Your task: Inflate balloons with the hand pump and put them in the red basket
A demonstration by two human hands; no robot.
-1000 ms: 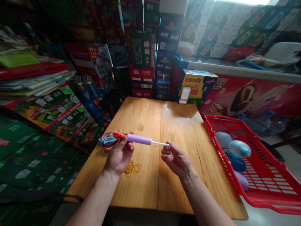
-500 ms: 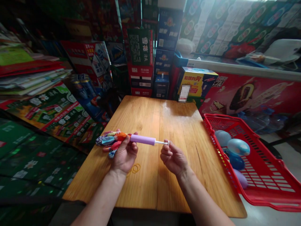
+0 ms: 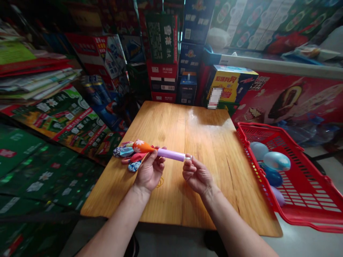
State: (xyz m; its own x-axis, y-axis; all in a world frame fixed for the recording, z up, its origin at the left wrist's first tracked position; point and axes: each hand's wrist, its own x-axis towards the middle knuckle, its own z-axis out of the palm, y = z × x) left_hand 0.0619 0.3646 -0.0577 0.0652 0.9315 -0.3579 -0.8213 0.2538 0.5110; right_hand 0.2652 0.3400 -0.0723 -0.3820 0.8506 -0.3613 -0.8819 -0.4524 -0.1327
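Note:
A purple hand balloon pump (image 3: 171,154) is held level above the table between my two hands. My left hand (image 3: 148,171) is closed around its nozzle end, pinching the neck of an orange balloon (image 3: 142,146) with white flowers. That balloon is partly swollen and points left. My right hand (image 3: 197,175) grips the white pump handle (image 3: 188,157), which sits close against the barrel. Several limp patterned balloons, among them a dark blue one (image 3: 134,166), lie beyond my left hand. Yellow rubber bands (image 3: 160,182) lie just right of my left hand, partly hidden by it.
The wooden table (image 3: 203,142) stretches out before me. At its right stands a red plastic basket (image 3: 302,182) with several inflated balloons (image 3: 277,161). A yellow and blue box (image 3: 230,84) stands past the far edge, with stacked cartons (image 3: 163,76) behind. Green cases (image 3: 34,171) rise at the left.
My right hand has pushed the pump handle in, so the white rod no longer shows. The orange balloon has swollen. The whole view has shifted slightly.

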